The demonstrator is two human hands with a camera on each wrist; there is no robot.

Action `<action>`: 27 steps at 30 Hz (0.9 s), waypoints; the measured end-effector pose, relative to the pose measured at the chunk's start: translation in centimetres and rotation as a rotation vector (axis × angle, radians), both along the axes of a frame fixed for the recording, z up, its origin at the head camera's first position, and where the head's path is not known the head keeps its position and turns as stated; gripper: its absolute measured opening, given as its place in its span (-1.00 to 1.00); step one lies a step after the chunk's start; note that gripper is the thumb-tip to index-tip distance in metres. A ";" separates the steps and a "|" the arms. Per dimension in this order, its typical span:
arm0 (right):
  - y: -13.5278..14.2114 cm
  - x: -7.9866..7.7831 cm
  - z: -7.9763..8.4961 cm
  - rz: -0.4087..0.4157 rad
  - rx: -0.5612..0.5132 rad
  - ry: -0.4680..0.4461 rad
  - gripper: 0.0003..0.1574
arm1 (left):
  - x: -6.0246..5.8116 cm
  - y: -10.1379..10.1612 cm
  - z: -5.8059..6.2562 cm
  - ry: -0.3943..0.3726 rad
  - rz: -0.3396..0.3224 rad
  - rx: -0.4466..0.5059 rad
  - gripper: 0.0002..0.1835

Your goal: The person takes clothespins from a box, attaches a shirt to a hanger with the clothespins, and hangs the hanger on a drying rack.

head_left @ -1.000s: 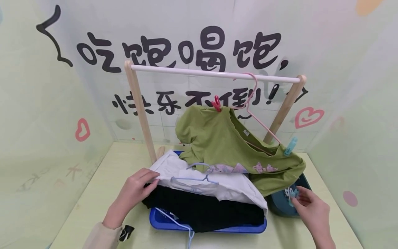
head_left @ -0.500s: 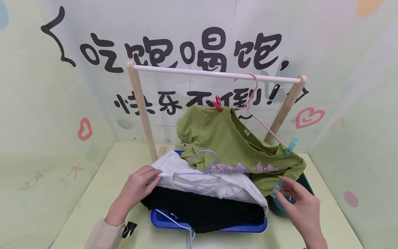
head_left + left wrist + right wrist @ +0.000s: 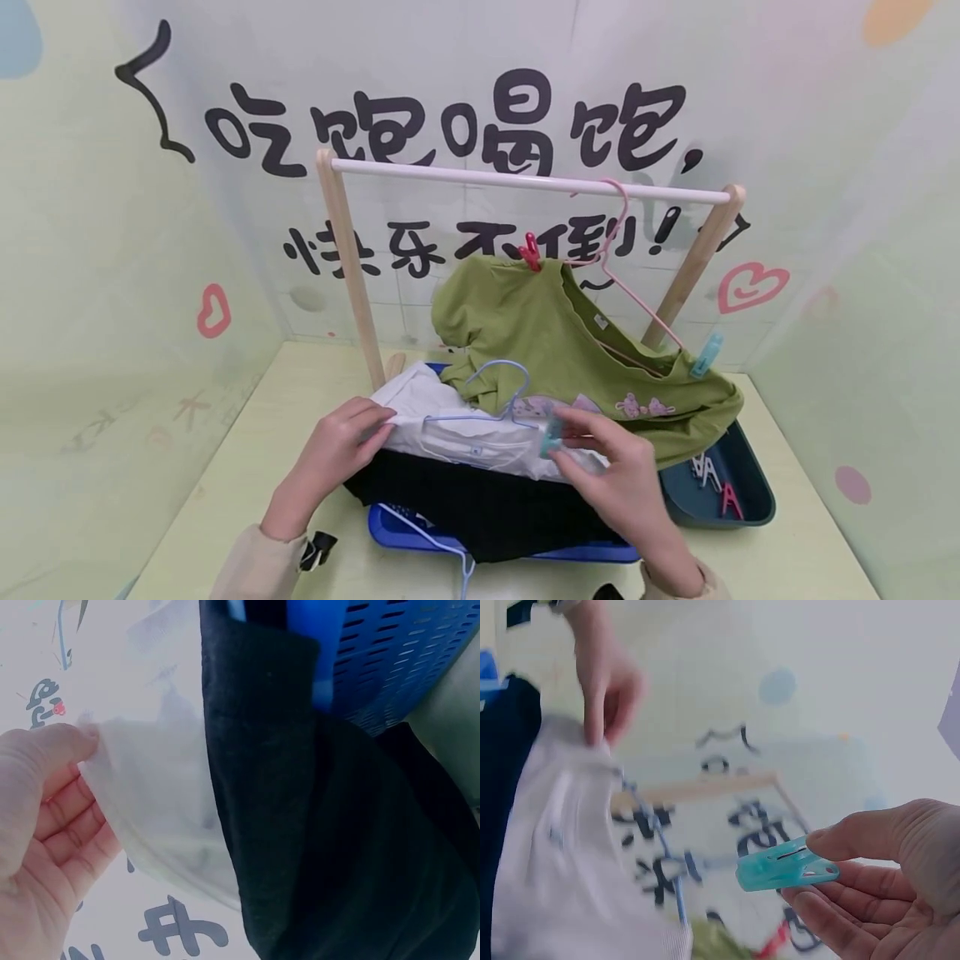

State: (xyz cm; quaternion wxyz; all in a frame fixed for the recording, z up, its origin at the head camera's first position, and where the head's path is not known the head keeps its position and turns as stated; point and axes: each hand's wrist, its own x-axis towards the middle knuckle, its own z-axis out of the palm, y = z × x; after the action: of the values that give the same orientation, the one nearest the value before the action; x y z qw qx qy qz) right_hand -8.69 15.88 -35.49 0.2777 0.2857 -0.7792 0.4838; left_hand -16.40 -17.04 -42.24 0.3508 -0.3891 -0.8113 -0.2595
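A white shirt [image 3: 408, 396] lies over a black garment [image 3: 487, 508] on a blue basket. My left hand [image 3: 341, 446] pinches the shirt's left edge; the left wrist view shows its thumb at the cloth [image 3: 161, 772]. A light-blue hanger [image 3: 498, 362] sits at the shirt's neckline, its hook upward. Between thumb and fingers, my right hand [image 3: 618, 471] pinches a teal clothespin [image 3: 780, 866], held over the shirt's right part, close to the hanger's right arm. In the right wrist view the clothespin's gripping end points away from the palm.
Behind, a green shirt [image 3: 510, 325] hangs on a pink hanger from a rack's white bar [image 3: 450, 173], with red [image 3: 531, 252] and teal clips on it. A dark tray [image 3: 761, 500] with clothespins stands right. The blue basket [image 3: 390, 529] and another hanger [image 3: 442, 546] show in front.
My right hand has moved left from the dark tray to the white shirt, carrying the teal clothespin. The light-blue hanger's hook has tipped upward. My left hand keeps its pinch.
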 end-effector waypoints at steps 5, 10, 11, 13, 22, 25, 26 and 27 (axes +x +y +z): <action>-3.4 -1.0 0.4 0.146 -0.026 0.048 -0.46 | 0.1 0.1 0.1 0.004 0.001 0.000 -0.47; -6.9 -2.1 -0.4 0.216 -0.044 0.002 -0.53 | 0.1 0.0 0.1 -0.003 -0.001 0.001 -0.50; -7.6 -2.4 -0.7 0.218 -0.042 -0.016 -0.54 | 0.1 0.0 0.1 -0.004 -0.003 0.002 -0.50; -9.0 -2.9 -1.3 0.220 -0.035 -0.024 -0.57 | 0.1 0.0 0.1 -0.009 -0.007 0.005 -0.51; -12.3 -5.3 -2.5 0.163 -0.014 -0.003 -0.66 | 0.2 0.1 0.2 -0.011 -0.008 -0.004 -0.90; -13.0 -5.8 -2.5 0.157 -0.010 0.007 -0.68 | 0.3 0.0 0.3 -0.010 0.003 -0.008 -0.89; -13.3 -5.9 -2.5 0.157 -0.009 0.006 -0.68 | 0.4 0.0 0.3 -0.008 0.006 -0.008 -0.84; -13.5 -6.1 -2.6 0.158 -0.008 0.006 -0.69 | 0.4 0.0 0.4 -0.006 0.006 -0.006 -0.75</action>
State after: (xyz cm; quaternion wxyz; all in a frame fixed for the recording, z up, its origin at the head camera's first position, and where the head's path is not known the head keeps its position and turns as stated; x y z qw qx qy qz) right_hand -14.78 2.34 -38.05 0.2423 0.3466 -0.7515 0.5064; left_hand -16.00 -17.07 -41.89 0.3482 -0.3869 -0.8142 -0.2571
